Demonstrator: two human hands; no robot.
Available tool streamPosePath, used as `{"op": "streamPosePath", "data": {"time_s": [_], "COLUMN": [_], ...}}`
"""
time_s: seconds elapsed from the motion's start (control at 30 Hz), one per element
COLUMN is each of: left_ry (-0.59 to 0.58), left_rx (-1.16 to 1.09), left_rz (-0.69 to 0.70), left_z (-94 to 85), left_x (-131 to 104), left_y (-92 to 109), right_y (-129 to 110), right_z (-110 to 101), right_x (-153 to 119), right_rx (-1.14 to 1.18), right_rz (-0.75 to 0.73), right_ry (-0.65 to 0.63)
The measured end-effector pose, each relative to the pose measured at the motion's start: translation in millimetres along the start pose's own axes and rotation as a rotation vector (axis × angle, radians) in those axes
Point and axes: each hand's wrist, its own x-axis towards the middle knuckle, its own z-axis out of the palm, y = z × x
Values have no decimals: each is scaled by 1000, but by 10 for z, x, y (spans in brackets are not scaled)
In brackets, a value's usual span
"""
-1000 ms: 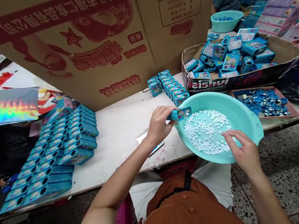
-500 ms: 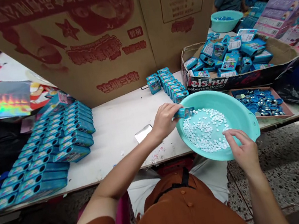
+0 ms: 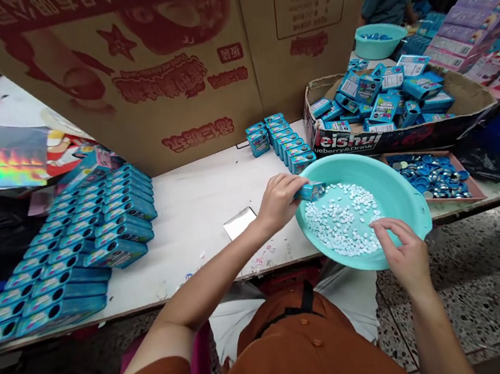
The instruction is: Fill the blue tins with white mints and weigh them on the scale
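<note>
Head view: probably light, stiff and slightly slippery; best to take the small glossy blue rectangular box [image 3: 311,192] by its sides. Clamped in the left hand [image 3: 276,204], jutting beyond the fingers over the left rim of the round turquoise plastic basin [image 3: 393,187], back from the table's [image 3: 191,210] front edge. Right hand [image 3: 406,259] with fingertips together at the small white pellets [image 3: 348,246]; cannot tell if gripping one.

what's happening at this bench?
The left hand holds a small blue tin over the rim of a turquoise basin of white pellets. The right hand is pinched above the pellets. Similar tins stand in rows at left, and more lie jumbled in an open carton.
</note>
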Motion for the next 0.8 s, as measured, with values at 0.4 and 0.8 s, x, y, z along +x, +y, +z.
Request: {"op": "streamPosePath", "data": {"time_s": [0.4, 0.8], "left_ry": [237, 569], "left_rx": [-413, -1072], "left_rz": [-288, -810], "left_z": [30, 3], "left_x": [-62, -763], "left_y": [22, -149], "right_y": [28, -25], "right_z": [5, 15], "right_x": [-47, -18], "right_rx": [-10, -54], "right_rz": [-4, -24], "right_ry": [17, 11]}}
